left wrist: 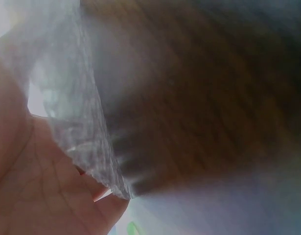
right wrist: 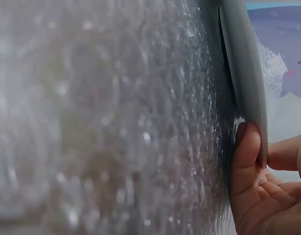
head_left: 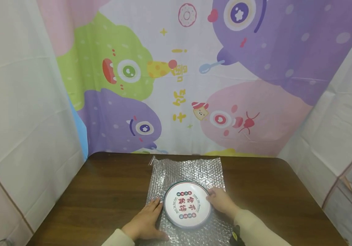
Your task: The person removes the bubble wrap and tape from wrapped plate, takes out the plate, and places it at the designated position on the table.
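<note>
A white round plate [head_left: 187,205] with a dark rim and red printed characters lies face up over a sheet of silvery bubble wrap [head_left: 188,169]. At its right rim my right hand [head_left: 223,201] pinches the edge. The right wrist view shows thumb and finger on either side of the plate's rim [right wrist: 245,63], close beside the bubble wrap. On the left, my left hand [head_left: 146,220] rests at the bubble wrap's side, fingers extended, fingertips right by the plate's left rim. The left wrist view has the palm [left wrist: 47,181] behind the clear wrap's edge [left wrist: 99,132].
The brown wooden table [head_left: 102,184] extends to both sides of the wrap. Behind it hangs a curtain [head_left: 169,136] with cartoon monsters, and pale cloth [head_left: 28,102] hangs at the sides. A dark strap piece [head_left: 235,235] sits at my right cuff.
</note>
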Demonstrator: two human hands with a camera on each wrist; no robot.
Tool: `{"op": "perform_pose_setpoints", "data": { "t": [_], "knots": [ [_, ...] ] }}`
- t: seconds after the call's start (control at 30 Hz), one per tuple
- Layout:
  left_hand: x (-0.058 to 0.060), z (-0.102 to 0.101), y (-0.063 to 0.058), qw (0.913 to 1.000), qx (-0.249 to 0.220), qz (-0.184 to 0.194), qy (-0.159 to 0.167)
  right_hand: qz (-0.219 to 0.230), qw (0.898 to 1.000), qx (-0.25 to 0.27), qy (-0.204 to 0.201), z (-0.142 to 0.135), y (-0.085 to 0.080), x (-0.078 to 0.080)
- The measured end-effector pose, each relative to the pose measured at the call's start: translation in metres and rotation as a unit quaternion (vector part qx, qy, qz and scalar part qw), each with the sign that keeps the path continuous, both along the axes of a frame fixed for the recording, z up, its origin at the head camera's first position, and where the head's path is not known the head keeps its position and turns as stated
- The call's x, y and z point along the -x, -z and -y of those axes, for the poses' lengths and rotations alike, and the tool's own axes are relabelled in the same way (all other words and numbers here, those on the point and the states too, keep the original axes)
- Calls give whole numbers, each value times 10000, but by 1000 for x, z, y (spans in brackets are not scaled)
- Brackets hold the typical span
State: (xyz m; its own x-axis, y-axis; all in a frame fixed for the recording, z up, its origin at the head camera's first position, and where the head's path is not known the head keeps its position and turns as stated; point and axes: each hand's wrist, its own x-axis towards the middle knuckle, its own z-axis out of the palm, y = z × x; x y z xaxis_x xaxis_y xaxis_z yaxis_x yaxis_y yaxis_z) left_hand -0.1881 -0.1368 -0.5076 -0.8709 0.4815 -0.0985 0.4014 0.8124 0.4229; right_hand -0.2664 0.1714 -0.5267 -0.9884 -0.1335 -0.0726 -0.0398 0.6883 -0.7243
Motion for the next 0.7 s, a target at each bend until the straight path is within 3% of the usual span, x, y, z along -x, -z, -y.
{"op": "perform_pose_setpoints", "data": {
  "t": [0.2, 0.33, 0.7],
  "knots": [
    [1, 0, 1, 10000, -2, 66, -26, -142, 9999, 76, -1, 1, 0, 0],
    [1, 0, 2, 9999, 11, 118, -57, 7, 9999, 148, 88, -2, -2, 0],
    [1, 0, 2, 10000, -35, 63, -49, -66, 9957, 878, 301, -28, -22, -2]
  ]
}}
